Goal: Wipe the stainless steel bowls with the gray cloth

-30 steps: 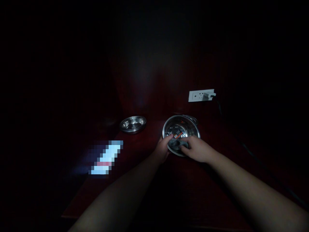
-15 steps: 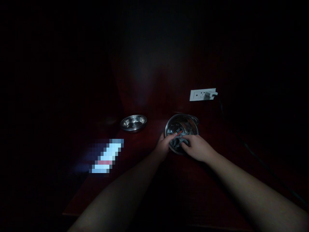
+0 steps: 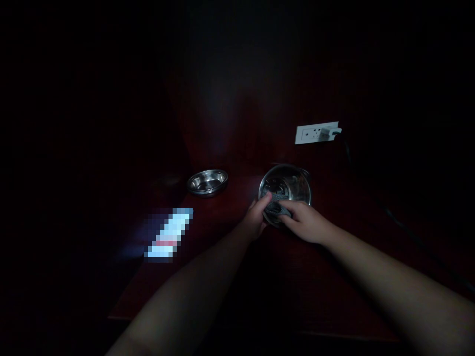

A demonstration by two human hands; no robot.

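A shiny round metal pot [image 3: 301, 185] tilts on the dark red table, its open mouth facing me. My left hand [image 3: 255, 218] grips the near left side of its rim, thumb over the edge. Just inside the mouth, a grey textured cloth [image 3: 279, 205] is bunched up. The fingers of my right hand [image 3: 308, 222] are closed on this cloth, their tips partly hidden in its folds. The pot's underside and the left fingers behind its wall cannot be seen.
Shallow metal dishes [image 3: 207, 191], seemingly stacked, stand left of the pot on the table [image 3: 222, 217]. A bright pixelated rectangle [image 3: 166, 237] glows at the left. On the wall, a white socket plate [image 3: 307, 133] holds a plug with a dark cable [image 3: 401, 225] trailing right.
The grey cloth sits higher and more spread at the pot's mouth. A small orange-red item seen by my left thumb no longer shows. The view has shifted slightly.
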